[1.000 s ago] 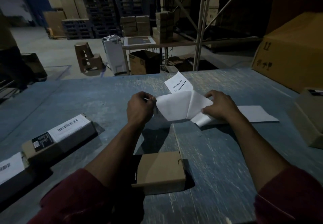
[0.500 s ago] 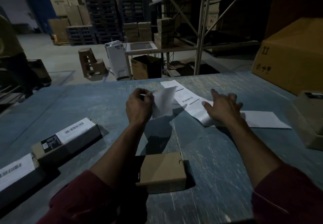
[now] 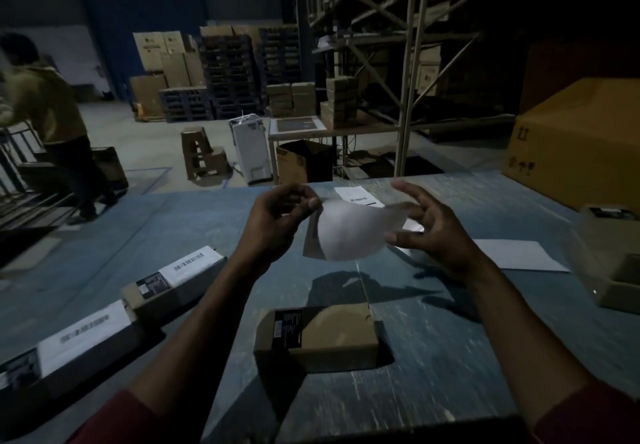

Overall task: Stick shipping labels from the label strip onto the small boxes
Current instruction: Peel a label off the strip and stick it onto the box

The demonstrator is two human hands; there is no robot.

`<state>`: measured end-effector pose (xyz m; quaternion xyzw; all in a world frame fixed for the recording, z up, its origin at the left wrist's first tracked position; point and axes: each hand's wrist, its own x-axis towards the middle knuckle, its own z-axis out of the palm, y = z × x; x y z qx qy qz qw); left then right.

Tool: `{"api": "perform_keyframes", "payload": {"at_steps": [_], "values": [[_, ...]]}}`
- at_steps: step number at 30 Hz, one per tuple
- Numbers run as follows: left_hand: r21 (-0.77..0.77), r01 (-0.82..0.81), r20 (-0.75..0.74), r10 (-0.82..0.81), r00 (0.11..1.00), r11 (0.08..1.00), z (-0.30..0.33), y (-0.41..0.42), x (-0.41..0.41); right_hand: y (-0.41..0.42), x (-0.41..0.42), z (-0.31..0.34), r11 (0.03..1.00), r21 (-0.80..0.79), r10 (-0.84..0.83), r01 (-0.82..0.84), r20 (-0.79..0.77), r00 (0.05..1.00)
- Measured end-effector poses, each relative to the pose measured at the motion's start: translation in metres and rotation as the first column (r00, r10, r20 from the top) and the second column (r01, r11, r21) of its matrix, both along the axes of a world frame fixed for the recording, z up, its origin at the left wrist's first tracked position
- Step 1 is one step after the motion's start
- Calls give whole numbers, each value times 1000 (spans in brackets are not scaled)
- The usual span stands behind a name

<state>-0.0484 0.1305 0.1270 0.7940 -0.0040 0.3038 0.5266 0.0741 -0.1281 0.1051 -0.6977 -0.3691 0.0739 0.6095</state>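
No legible text: barcode labels [image 3: 188,263] on long boxes [image 3: 173,281], printed label strip [image 3: 358,197], all blurred.

We have the small box [image 3: 317,338] on the table [image 3: 433,357] nearest us, between our two forearms. Above and beyond it, our left hand [image 3: 277,225] and right hand [image 3: 429,232] hold a peeled label [image 3: 353,232] between them, clear of the tabletop. Behind the label lies the label strip [image 3: 360,197], running rightward under our right hand. Two labelled boxes [image 3: 173,279] lie end to end along the table's left side. An open carton [image 3: 613,263] sits at the right edge, with a large carton [image 3: 581,139] behind it.
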Motion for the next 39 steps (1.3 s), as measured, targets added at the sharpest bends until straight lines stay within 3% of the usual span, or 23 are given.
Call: {"api": "perform_keyframes", "payload": {"at_steps": [6,8,13,16,21,26,29,32,36,39], "values": [[-195,67,33,-62,998,979,-5,-4,-30,-21,-32,5,993,101,-70,63,63,996],[-196,76,19,-74,997,978,-7,-2,-37,-30,-40,9,988,117,-111,100,93,989],[-38,81,-224,-87,971,996,-18,-2,-49,-43,-52,17,983,57,-186,177,317,930],[-138,58,-338,-103,936,989,-21,-2,-54,-44,-59,18,966,66,-255,250,407,877],[-338,-77,-387,-64,920,938,-24,-14,-71,-36,-74,18,916,106,-355,388,666,656],[-468,-120,-457,-124,881,876,-14,-52,-83,-6,-113,-11,911,64,-202,406,931,305],[-505,-186,-415,-48,909,843,-18,-61,-87,7,-135,-27,917,85,-179,390,961,211],[-493,-180,-380,-25,925,851,-22,-56,-93,9,-148,-40,928,69,-160,367,962,222],[-411,-80,-402,-101,910,908,-23,-54,-103,-4,-155,-42,958,-117,17,261,934,356],[-425,-71,-339,-86,937,902,-21,-54,-108,-20,-161,-34,959,-197,74,205,868,491]]}}
